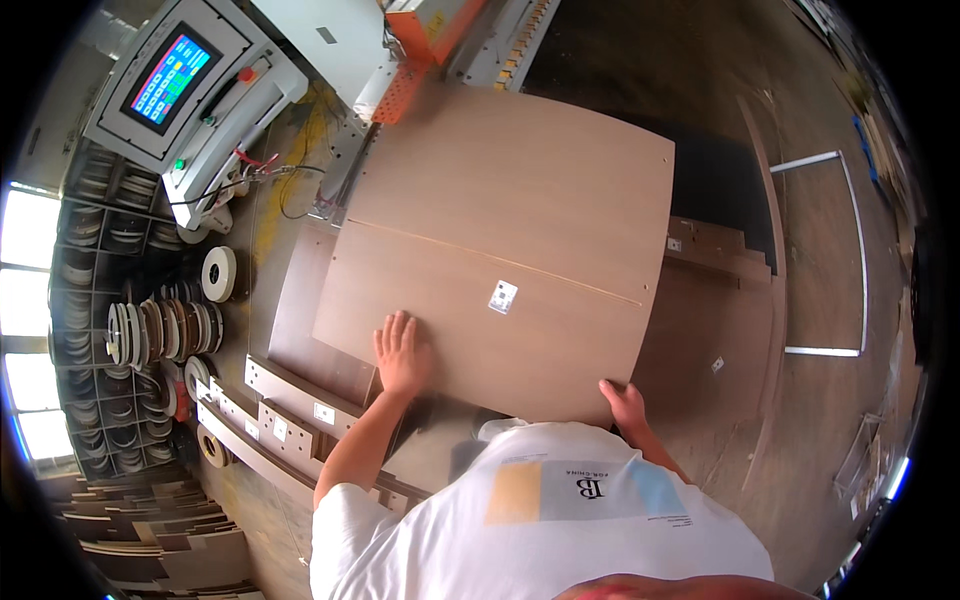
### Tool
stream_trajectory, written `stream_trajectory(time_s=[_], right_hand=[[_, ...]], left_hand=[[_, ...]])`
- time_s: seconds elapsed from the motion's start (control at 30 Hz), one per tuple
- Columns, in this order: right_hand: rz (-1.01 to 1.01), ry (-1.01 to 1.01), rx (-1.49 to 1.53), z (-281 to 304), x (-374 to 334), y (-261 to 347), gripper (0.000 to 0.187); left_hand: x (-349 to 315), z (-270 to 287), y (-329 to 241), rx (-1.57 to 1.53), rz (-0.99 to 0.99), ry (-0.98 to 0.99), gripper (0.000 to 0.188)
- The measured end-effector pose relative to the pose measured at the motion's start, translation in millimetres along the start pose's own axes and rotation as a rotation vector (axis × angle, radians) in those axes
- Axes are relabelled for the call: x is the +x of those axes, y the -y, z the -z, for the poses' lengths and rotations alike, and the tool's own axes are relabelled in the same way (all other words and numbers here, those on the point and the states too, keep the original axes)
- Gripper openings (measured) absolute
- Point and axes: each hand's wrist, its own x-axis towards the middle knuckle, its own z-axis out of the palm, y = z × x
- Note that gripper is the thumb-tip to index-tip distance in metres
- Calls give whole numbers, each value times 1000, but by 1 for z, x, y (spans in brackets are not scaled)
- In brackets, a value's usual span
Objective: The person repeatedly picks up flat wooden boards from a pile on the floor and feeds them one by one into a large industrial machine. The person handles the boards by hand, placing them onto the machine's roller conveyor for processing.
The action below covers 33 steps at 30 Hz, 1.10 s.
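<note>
A large flat brown board (510, 190) lies in front of me, its near edge close to my white shirt. A thin pale groove crosses it from left to right, small holes dot its side edges, and a white label (503, 296) sits near its middle. My left hand (402, 355) rests flat on the near left part of the board, fingers stretched out. At the near right corner my right hand (626, 404) grips the edge, thumb on top; its fingers underneath are hidden. The far left corner reaches a machine's orange part (405, 92).
A control panel with a lit screen (170, 78) stands far left. Rolls of edge banding (165, 332) fill a rack on the left. More brown boards (705, 340) lie to the right, and narrow strips (300, 405) near left. A white frame outline (862, 250) marks the right floor.
</note>
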Motion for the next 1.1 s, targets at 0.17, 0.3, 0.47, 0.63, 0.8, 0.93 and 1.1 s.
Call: stream_trajectory(time_s=[0.17,0.3,0.47,0.63,0.8,0.93,1.1], right_hand=[[-9,67,-64,-33,-12,37,56],[4,27,-189,-49,-11,31,53],[57,52,45,-50,-6,41,45],[27,-25,19,-43,18,47,50],[-31,-82,-44,-25,48,90,55],[-55,-102,-94,-13,78,109,58],[-47,-108,0,5,102,121,65]], left_hand=[[31,7,37,-57,30,-27,58],[41,6,53,-54,23,-48,56],[54,7,43,-83,8,-61,55],[81,-6,35,-85,-6,-109,49],[123,-22,21,-82,-61,-188,45],[158,-30,12,-80,-99,-235,43],[195,-37,-7,-201,-28,-197,37]])
